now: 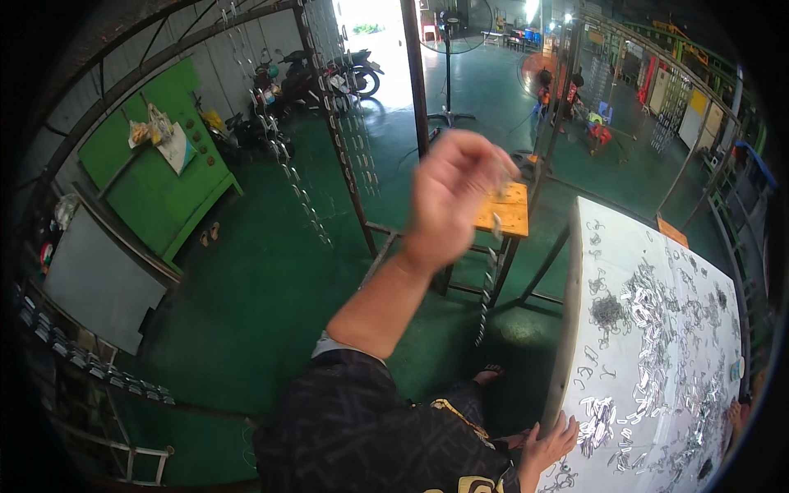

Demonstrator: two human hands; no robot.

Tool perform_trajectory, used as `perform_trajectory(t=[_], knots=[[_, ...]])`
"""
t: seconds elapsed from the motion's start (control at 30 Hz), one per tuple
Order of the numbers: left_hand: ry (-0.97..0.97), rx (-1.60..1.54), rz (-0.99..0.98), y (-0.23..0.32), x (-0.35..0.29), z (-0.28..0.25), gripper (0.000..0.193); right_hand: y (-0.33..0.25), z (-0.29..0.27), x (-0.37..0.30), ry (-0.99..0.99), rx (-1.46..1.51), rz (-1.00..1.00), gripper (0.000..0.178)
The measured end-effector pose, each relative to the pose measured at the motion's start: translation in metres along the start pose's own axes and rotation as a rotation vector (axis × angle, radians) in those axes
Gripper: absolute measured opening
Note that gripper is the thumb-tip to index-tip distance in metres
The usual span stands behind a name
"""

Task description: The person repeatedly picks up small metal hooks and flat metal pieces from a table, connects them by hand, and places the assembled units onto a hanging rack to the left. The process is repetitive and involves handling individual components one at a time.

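My left hand (448, 197), slightly blurred, is raised in the middle of the view with its fingers pinched together. A chain of small metal links (486, 300) hangs from it toward the floor, passing in front of a wooden-topped stool (514, 212). My right hand (552, 444) lies at the near edge of the white table (585, 246), fingers stretched out and apart. Beside its fingertips is a pile of loose shiny metal links (598, 423). More links and dark wire hooks (608, 311) are spread over the tabletop.
Linked chains (300, 193) hang from a metal frame (349, 181) at left. Behind stand a green cabinet (160, 164), motorbikes (329, 78) and a pedestal fan (448, 74). A co-worker's hand (735, 417) is at the table's far right edge. Other people (559, 99) sit farther back.
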State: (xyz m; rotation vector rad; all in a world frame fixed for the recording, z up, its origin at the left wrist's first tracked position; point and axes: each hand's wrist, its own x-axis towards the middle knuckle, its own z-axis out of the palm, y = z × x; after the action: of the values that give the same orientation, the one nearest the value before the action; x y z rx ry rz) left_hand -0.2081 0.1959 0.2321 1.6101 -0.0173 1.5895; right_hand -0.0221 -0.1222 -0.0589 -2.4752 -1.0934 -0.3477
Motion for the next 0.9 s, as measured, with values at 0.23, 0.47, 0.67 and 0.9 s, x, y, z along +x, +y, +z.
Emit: perform_trajectory(t=[0.23,0.47,0.67,0.9], knots=[[0.251,0.334,0.117,0.042,0.078,-0.085,0.011,0.006,0.002,-0.001,-0.067,0.023,0.034,0.066],[0.424,0.458,0.123,0.069,0.146,-0.179,0.014,0.009,0.008,-0.003,-0.004,0.032,-0.026,0.061],[0.601,0.533,0.123,0.082,0.197,-0.254,0.013,0.016,0.007,-0.004,-0.013,0.019,-0.033,0.058],[0.755,0.662,0.13,0.141,0.245,-0.285,0.004,0.011,0.01,-0.003,-0.027,0.026,-0.042,0.056]])
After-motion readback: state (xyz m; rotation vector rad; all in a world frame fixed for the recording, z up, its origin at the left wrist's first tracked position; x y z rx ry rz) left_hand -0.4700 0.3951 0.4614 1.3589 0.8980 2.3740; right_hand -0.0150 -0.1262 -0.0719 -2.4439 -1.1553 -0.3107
